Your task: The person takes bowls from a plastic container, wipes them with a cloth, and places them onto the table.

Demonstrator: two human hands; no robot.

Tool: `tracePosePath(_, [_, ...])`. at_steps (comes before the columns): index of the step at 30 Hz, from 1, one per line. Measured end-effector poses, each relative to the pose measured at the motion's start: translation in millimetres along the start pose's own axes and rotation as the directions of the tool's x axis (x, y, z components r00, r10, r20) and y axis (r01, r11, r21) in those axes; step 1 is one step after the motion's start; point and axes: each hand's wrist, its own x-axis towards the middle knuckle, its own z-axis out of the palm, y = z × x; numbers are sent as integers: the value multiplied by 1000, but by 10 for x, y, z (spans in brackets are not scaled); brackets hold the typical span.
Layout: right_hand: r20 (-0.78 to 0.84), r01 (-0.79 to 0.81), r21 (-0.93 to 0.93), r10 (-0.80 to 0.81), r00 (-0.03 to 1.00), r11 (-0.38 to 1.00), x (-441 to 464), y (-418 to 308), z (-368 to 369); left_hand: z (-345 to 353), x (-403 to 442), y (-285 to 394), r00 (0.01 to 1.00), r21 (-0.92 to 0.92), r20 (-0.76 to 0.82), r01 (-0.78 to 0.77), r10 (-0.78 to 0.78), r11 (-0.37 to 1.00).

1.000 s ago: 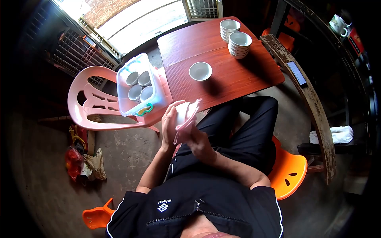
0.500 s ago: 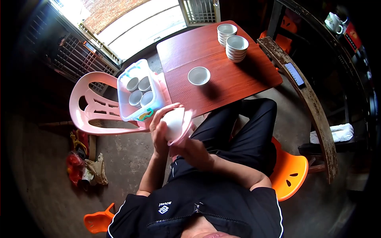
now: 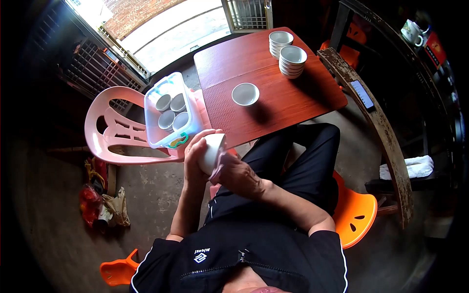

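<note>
Above my lap, my left hand [image 3: 193, 157] is wrapped around a white bowl [image 3: 210, 153] that is tipped on its side. A pink cloth [image 3: 219, 171] is bunched in my right hand [image 3: 241, 177] and pressed against the bowl's open side. My right fingertips are partly hidden behind the cloth and bowl. On the red-brown table [image 3: 234, 122] stands a single bowl [image 3: 245, 94], upright. Two stacks of bowls rise at the table's far right, one nearer [image 3: 292, 62] and one behind [image 3: 280, 43].
A clear plastic tub [image 3: 152, 129] holding several bowls rests on a pink chair [image 3: 100, 146] left of the table. To the right, a phone [image 3: 361, 94] lies on a worn wooden beam [image 3: 391, 146]. Bags [image 3: 115, 207] lie on the floor at left.
The pink cloth, spread and blurred before, is now bunched closer against the bowl by my right hand. My left hand keeps its hold on the bowl. Table and tub look unchanged.
</note>
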Motion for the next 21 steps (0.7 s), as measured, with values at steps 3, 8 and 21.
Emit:
tracePosePath(3, [-4, 67, -89, -68, 998, 994, 42, -13, 19, -18, 32, -81, 987, -303, 34, 158, -155, 940])
tracePosePath(8, [100, 60, -82, -51, 994, 995, 65, -92, -4, 38, 1, -195, 923, -574, 58, 342, -379, 744])
tracePosePath(21, [31, -533, 684, 710, 704, 498, 193, -308, -30, 76, 12, -434, 902, 334, -63, -385, 428, 861])
